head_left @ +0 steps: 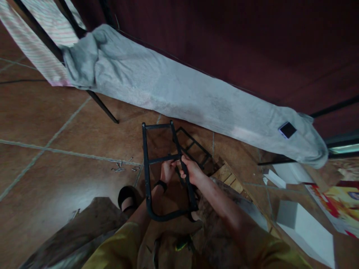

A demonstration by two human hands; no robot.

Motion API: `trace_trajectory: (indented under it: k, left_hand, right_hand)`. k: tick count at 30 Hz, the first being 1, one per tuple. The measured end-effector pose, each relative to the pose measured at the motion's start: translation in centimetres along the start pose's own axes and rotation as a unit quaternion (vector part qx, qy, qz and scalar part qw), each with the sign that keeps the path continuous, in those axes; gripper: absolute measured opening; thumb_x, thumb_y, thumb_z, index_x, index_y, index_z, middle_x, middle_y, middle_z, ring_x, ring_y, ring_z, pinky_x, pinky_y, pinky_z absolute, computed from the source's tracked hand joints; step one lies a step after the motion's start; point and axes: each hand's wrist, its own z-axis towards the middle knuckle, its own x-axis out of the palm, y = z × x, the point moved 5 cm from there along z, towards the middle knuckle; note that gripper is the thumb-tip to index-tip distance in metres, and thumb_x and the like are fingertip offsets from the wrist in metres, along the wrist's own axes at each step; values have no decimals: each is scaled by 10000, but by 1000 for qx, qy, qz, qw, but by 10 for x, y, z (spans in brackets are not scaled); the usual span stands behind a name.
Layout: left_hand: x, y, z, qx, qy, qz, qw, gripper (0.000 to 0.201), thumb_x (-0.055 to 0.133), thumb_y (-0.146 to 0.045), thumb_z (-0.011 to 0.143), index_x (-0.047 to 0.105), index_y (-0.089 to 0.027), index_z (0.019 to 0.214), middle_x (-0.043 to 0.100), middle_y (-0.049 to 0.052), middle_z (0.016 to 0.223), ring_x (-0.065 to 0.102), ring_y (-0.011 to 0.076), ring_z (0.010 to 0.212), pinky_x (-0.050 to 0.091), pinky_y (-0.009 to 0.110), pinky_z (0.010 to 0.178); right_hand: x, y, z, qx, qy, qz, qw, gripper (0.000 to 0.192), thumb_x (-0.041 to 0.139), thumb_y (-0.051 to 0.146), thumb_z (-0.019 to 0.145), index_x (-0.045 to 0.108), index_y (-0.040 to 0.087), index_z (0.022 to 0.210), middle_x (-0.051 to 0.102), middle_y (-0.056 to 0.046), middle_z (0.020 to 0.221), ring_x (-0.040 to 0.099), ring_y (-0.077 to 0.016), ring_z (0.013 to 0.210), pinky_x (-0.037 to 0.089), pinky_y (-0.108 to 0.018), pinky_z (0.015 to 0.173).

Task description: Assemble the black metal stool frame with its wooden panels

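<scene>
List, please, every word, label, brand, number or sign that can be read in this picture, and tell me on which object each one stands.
None can be read.
Colourful printed sheet on the floor: bright shapes only, any lettering too blurred to read.
Small dark tag on the grey cloth: blank or too small to tell.
Black metal frame in both hands: no marking visible.

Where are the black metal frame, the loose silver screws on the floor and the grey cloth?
black metal frame [145, 164], head view, left upright bar
loose silver screws [120, 168], head view, middle of the pile
grey cloth [179, 93], head view, middle stretch
</scene>
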Motion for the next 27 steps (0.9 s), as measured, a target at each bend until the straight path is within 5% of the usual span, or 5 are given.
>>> trace_trajectory:
  k: [27]
  left_hand:
    - [4, 14, 6, 52, 25, 66, 996, 188, 523, -191, 809, 690, -162, 727, 690, 48, 712, 614, 158, 655, 437, 245, 619]
  right_hand:
    - [-4, -6, 7, 28, 3, 28, 999, 219, 423, 395, 951, 556, 221, 953, 653, -10, 716, 399, -57, 362, 240, -141, 310]
